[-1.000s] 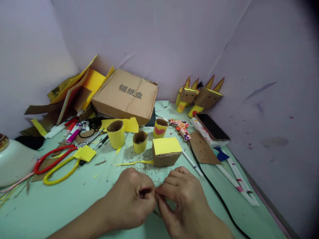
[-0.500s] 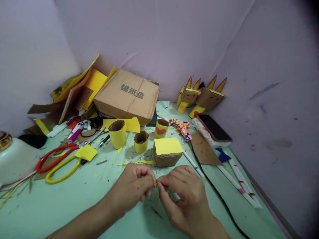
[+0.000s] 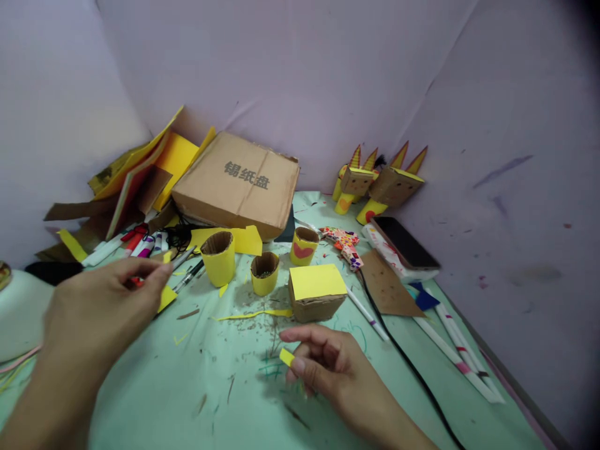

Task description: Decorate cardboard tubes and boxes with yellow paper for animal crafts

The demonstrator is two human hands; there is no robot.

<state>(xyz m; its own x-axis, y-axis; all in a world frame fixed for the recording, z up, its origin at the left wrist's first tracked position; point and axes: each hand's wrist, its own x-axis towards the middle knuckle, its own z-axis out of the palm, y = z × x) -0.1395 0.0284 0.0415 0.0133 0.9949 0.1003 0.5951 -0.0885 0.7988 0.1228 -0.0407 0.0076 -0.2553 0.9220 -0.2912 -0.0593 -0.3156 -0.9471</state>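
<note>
Above the table's left part, my left hand (image 3: 107,312) is closed in a pinch, with a small yellow scrap (image 3: 167,257) at its fingertips. Beneath it, a yellow paper square (image 3: 166,299) and the scissors are mostly covered. My right hand (image 3: 328,369) pinches a small strip of yellow paper (image 3: 287,357) by its thumb, its other fingers loosely curled. Just beyond that hand sits a small cardboard box (image 3: 317,306) with a yellow paper top. Three yellow-wrapped cardboard tubes, a large one (image 3: 219,262), a short one (image 3: 265,278) and one with a red heart (image 3: 304,251), stand behind.
A large cardboard box (image 3: 237,181) leans at the back beside cardboard sheets (image 3: 135,169). Cardboard figures (image 3: 394,184) stand at the back right. A patterned glue gun (image 3: 344,240) trails a black cord (image 3: 407,369). A phone (image 3: 405,242) and markers (image 3: 462,353) lie right.
My hands have parted from their shared pinch. The left hand has moved left and up over the scissors; the right has turned, showing a yellow paper strip in its fingers.
</note>
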